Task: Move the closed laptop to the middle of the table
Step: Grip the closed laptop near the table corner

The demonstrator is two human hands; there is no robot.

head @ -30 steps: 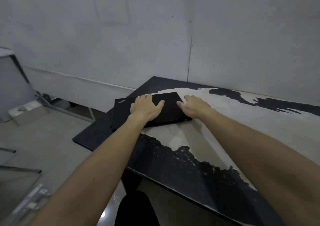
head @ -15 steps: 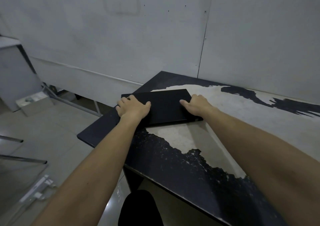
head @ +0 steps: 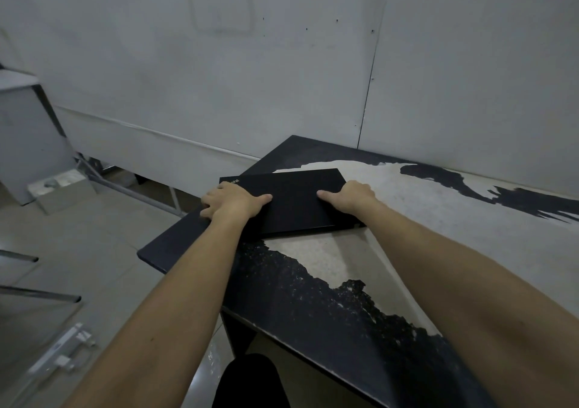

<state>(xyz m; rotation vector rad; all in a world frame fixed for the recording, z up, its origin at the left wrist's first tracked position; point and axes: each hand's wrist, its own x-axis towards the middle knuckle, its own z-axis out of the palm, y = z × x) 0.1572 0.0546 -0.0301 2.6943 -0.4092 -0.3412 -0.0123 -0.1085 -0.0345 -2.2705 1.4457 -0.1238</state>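
A closed black laptop (head: pixel 294 201) lies flat near the left end of the table (head: pixel 407 251), whose black top is worn to a pale patch. My left hand (head: pixel 233 201) grips the laptop's left edge, fingers curled around the side and thumb lying on the lid. My right hand (head: pixel 351 198) holds the right edge the same way, thumb pointing inward across the lid. The laptop's near right corner shows past my right wrist.
A grey wall stands right behind the table. The table's left corner (head: pixel 147 254) overhangs a tiled floor. On the floor at the left sit a small box (head: pixel 59 188), metal frame legs (head: pixel 131 188) and a white power strip (head: pixel 62 351). My dark-clothed knee (head: pixel 250 382) is below the table edge.
My left hand slid from the lid's middle out to the laptop's left edge, and my right hand settled on the right edge. The laptop shifted slightly rightward onto the pale patch.
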